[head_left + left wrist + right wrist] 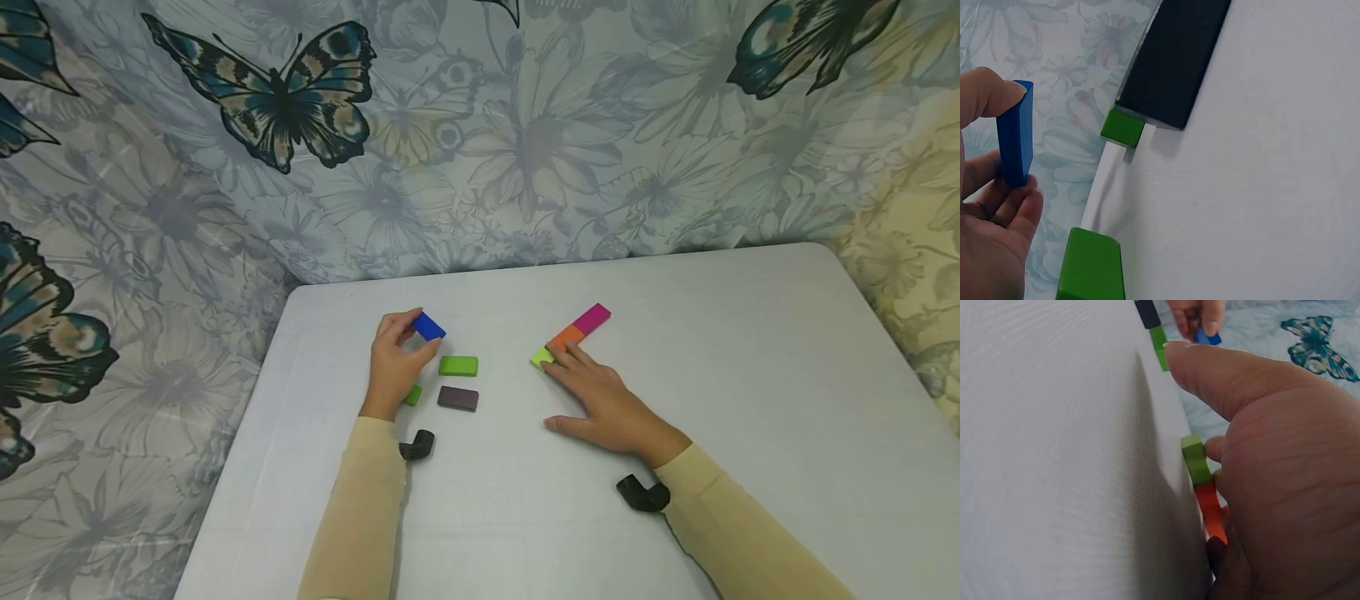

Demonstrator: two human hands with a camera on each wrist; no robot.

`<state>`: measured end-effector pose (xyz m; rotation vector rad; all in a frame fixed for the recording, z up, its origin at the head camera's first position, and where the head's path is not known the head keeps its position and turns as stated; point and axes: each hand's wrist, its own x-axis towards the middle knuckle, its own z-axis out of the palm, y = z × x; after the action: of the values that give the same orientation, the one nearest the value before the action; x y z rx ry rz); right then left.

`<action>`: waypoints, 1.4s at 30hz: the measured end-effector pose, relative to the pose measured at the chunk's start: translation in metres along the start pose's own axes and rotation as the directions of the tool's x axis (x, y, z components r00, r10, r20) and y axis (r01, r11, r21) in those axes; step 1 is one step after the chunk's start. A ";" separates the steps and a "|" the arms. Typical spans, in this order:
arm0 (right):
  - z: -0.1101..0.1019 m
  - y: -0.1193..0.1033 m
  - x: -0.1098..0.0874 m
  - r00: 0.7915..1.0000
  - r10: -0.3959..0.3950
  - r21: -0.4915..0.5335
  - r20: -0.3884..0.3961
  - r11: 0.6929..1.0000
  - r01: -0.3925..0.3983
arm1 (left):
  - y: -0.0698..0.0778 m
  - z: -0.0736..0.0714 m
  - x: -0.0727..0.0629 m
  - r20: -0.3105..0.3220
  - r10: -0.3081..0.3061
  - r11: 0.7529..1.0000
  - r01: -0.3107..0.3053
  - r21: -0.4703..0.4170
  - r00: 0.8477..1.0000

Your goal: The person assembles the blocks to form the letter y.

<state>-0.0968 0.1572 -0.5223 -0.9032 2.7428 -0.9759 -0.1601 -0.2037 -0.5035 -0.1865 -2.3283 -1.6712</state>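
Observation:
My left hand [393, 364] pinches a blue block [431, 326] between thumb and fingers; the left wrist view shows the blue block [1017, 140] held on edge. Near that hand lie a green block [458, 366], a dark grey block [458, 398] and a second green block [413, 396], partly hidden by the hand. With fingers extended, my right hand [603, 406] touches a diagonal row made of a lime block [540, 357], an orange block [564, 337] and a magenta block [592, 318]. Its fingertips partly cover the lime and orange ones.
A white-covered table [750, 358] bears the blocks. Behind it and at its left hangs patterned cloth [540, 150] with flowers and butterflies. Black curved pieces [643, 493] stick out at both wrists, next to the sleeves.

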 end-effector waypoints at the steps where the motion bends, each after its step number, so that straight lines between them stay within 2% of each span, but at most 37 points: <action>1: 0.000 0.000 0.000 1.000 0.000 0.000 0.000 1.000 0.000 | 0.001 0.000 0.000 0.004 0.002 1.000 -0.002 0.003 1.000; 9: 0.000 0.001 0.000 1.000 0.007 -0.003 0.001 1.000 -0.007 | 0.008 0.002 0.005 0.001 0.038 0.999 -0.038 0.023 0.999; 15: 0.000 0.000 -0.001 1.000 0.010 -0.002 0.000 1.000 -0.010 | 0.015 0.015 0.009 0.030 0.037 0.999 -0.037 0.004 0.999; 22: 0.001 0.001 0.001 1.000 0.008 0.001 0.008 1.000 -0.008 | 0.017 0.025 0.009 0.035 0.059 0.997 -0.058 -0.053 0.998; 32: 0.001 0.002 0.000 1.000 0.016 -0.010 0.005 1.000 -0.016 | 0.026 0.042 0.010 0.097 0.030 0.998 -0.024 -0.058 0.995; 42: 0.000 -0.001 0.000 0.999 0.039 -0.007 0.007 0.999 -0.039 | 0.032 0.061 0.009 0.125 0.045 0.996 -0.034 -0.088 0.991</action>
<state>-0.0964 0.1566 -0.5218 -0.8487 2.7488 -0.9558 -0.1691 -0.1363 -0.4896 -0.3641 -2.3271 -1.7902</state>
